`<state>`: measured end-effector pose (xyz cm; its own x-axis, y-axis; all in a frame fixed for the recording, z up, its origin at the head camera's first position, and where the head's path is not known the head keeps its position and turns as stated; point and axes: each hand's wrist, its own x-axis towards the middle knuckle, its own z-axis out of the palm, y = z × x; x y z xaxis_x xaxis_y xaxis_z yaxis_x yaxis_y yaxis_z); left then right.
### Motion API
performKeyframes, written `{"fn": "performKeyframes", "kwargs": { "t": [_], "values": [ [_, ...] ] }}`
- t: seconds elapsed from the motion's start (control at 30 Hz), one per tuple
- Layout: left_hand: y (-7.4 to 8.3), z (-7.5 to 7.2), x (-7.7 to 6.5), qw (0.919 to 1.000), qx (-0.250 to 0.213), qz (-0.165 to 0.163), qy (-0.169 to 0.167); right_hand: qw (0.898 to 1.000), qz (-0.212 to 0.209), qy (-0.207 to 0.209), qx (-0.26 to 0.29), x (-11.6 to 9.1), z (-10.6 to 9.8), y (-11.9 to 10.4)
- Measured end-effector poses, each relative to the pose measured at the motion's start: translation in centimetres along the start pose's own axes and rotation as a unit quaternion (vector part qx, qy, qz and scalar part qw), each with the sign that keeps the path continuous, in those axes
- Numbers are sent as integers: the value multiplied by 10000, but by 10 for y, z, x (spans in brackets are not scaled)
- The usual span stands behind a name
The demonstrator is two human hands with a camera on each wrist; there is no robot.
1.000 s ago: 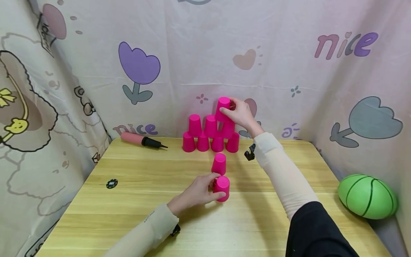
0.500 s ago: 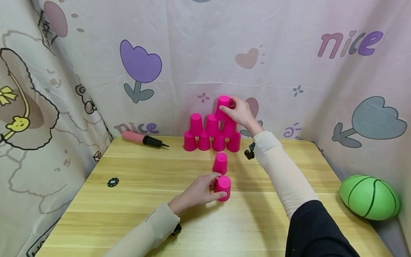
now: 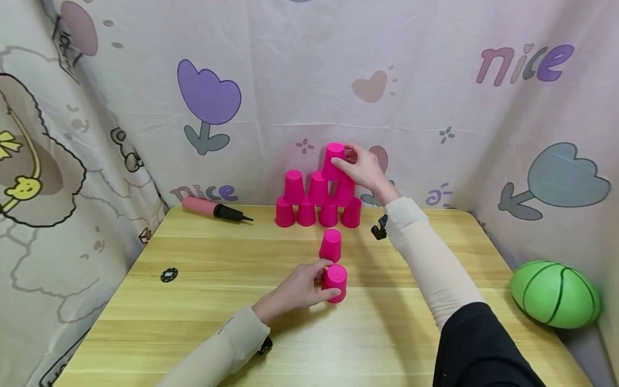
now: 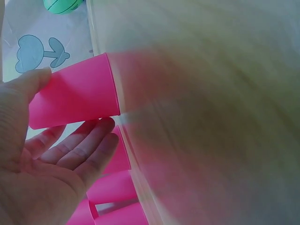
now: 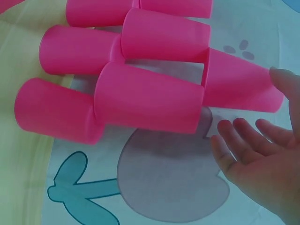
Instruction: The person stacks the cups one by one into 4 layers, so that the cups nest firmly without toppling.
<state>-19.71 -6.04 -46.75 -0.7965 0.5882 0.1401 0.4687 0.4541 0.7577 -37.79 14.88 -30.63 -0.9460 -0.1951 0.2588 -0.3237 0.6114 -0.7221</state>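
Note:
Upside-down pink cups stand in a pyramid [image 3: 306, 213] at the back of the table. My right hand [image 3: 362, 167] holds the top cup [image 5: 241, 83] between thumb and fingers; its rim meets two second-row cups [image 5: 150, 98] in the right wrist view. Nearer the front, my left hand [image 3: 297, 286] pinches another upturned pink cup [image 4: 77, 93], which stands on the table. Just behind that one is a lone pink cup [image 3: 331, 245], close to my left fingertips. Part of the second row's right-hand cup is covered by my right hand.
An air pump [image 3: 213, 209] with a pink barrel and black nozzle lies at the back left. A black poker chip [image 3: 168, 275] sits on the left of the wooden table [image 3: 217, 301]. At the right edge is a green ball [image 3: 555, 294]. Printed curtain [image 3: 290, 80] hangs behind.

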Motion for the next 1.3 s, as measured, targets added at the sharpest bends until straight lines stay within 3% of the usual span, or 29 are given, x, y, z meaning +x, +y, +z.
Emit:
{"fn": "performKeyframes", "kwargs": {
  "t": [0.23, 0.37, 0.5, 0.67, 0.83, 1.13, 1.3],
  "values": [
    [2, -7, -5, 9995, -142, -278, -56, 9998, -157, 70, 130, -14, -9, 6],
    [2, -19, -11, 9986, -323, -428, 40, 9994, -250, 46, 233, -30, -15, 9],
    [4, -42, -17, 9986, -231, -339, 346, 9991, -386, -4, 198, -50, -17, 15],
    [5, -74, -16, 9945, 247, -3, 1021, 9976, -645, -202, 160, -73, -10, 21],
    [5, -100, -6, 9881, 439, -13, 1473, 9968, -680, -424, 57, -90, 3, 26],
    [10, -131, 21, 9831, 563, -501, 1671, 9928, -962, -713, -49, -114, 39, 43],
    [13, -143, 40, 9797, 485, -521, 1875, 9924, -826, -915, -54, -126, 55, 55]
  ]
}}
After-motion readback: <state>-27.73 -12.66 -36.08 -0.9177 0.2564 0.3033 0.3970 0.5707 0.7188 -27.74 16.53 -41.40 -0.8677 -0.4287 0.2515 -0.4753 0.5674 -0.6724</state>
